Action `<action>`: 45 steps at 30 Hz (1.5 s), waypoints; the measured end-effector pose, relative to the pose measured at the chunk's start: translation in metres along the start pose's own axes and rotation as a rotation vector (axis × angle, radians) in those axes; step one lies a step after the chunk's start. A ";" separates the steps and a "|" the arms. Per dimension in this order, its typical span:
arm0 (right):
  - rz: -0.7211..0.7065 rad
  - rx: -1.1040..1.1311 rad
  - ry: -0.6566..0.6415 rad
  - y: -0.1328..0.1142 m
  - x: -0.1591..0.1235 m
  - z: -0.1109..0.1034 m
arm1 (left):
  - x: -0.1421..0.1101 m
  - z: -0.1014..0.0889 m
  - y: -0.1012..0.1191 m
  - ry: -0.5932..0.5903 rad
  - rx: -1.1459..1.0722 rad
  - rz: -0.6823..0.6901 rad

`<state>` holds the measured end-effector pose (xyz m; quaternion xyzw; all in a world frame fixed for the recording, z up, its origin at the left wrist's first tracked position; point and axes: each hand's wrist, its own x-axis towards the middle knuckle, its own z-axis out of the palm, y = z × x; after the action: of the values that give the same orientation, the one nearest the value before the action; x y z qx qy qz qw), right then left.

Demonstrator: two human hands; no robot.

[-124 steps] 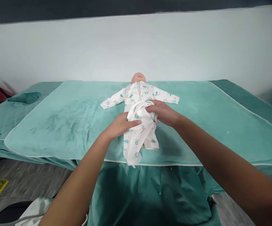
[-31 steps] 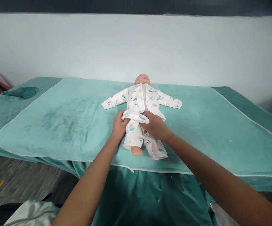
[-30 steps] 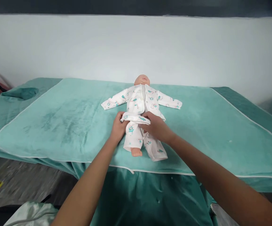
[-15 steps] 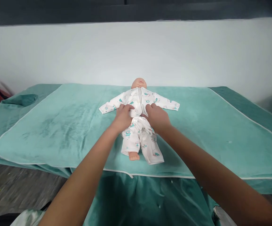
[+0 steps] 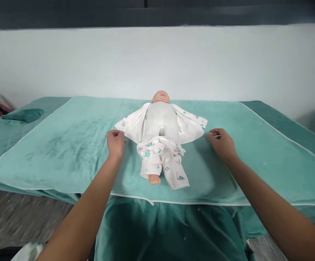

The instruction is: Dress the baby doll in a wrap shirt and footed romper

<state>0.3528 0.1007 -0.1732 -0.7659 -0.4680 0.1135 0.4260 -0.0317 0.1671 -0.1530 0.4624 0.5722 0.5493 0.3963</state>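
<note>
Pink-headed baby doll with a grey torso (image 5: 160, 121) lies on its back at mid-frame, head (image 5: 160, 96) toward the top, legs toward the viewer. White jacket with small teal and pink print (image 5: 135, 125) open down the front, flaps spread out left and right, torso bare between. White trousers of matching print (image 5: 157, 145) bunched in folds at the hips; one pink foot (image 5: 154, 179) shows at the left-hand cuff. Under it all, a light teal plush mat (image 5: 65, 145): broad stretches run off to the frame's left and right, far edge just behind the head, against a plain white wall (image 5: 157, 61). Near edge, a thin white piping (image 5: 190, 203), passes just below the feet, only a narrow strip of mat between. Dark green drape (image 5: 152, 228) hangs below, lower centre. Left hand (image 5: 116, 145), left of centre: fingers bent, tips beside the left-hand flap; cannot tell whether they touch cloth or meet one another. Right hand (image 5: 223, 143), right of centre: fingers loosely curled, thumb tip near the forefinger, just beside the right-hand flap's outer corner; whether the tips are closed together cannot be told. Doll lies between the hands, mat on the outer side of each.
</note>
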 end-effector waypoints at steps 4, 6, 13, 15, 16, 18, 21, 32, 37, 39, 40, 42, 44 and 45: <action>-0.228 0.185 -0.426 -0.045 -0.035 0.018 | -0.025 0.009 0.015 -0.268 0.049 0.019; -0.338 0.220 -0.622 -0.068 -0.047 0.024 | -0.034 0.007 0.025 -0.461 0.087 0.018; -0.495 0.251 -0.910 -0.081 -0.045 0.009 | -0.038 -0.018 0.033 -0.739 0.224 0.153; -0.554 0.239 -0.925 -0.079 -0.044 0.005 | -0.039 -0.016 0.033 -0.738 0.231 0.195; -0.575 0.227 -0.911 -0.077 -0.044 0.004 | -0.039 -0.014 0.033 -0.720 0.236 0.204; -0.587 0.194 -0.828 -0.074 -0.049 0.005 | -0.040 -0.010 0.033 -0.670 0.249 0.205; -0.549 0.115 -0.626 -0.067 -0.061 0.011 | -0.041 -0.008 0.033 -0.676 0.247 0.162; -0.663 0.121 -0.731 -0.059 -0.056 0.008 | -0.042 -0.013 0.036 -0.775 0.311 0.284; -0.675 0.210 -0.398 -0.061 -0.039 0.037 | -0.032 0.014 0.034 -0.582 0.093 0.114; -0.589 0.251 -0.341 -0.065 -0.031 0.052 | -0.023 0.025 0.034 -0.461 0.037 0.068; -0.541 0.246 -0.308 -0.069 -0.025 0.057 | -0.018 0.030 0.034 -0.408 0.028 0.051; -0.465 0.180 -0.204 -0.079 -0.010 0.065 | -0.007 0.039 0.034 -0.324 0.043 0.028; -0.436 0.103 -0.106 -0.091 0.010 0.070 | 0.007 0.047 0.033 -0.265 0.071 0.029; -0.433 0.088 -0.081 -0.096 0.021 0.073 | 0.014 0.051 0.032 -0.241 0.080 0.034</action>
<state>0.2624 0.1772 -0.1403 -0.6231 -0.6329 0.0703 0.4541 0.0172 0.1928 -0.1245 0.5501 0.5339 0.4731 0.4342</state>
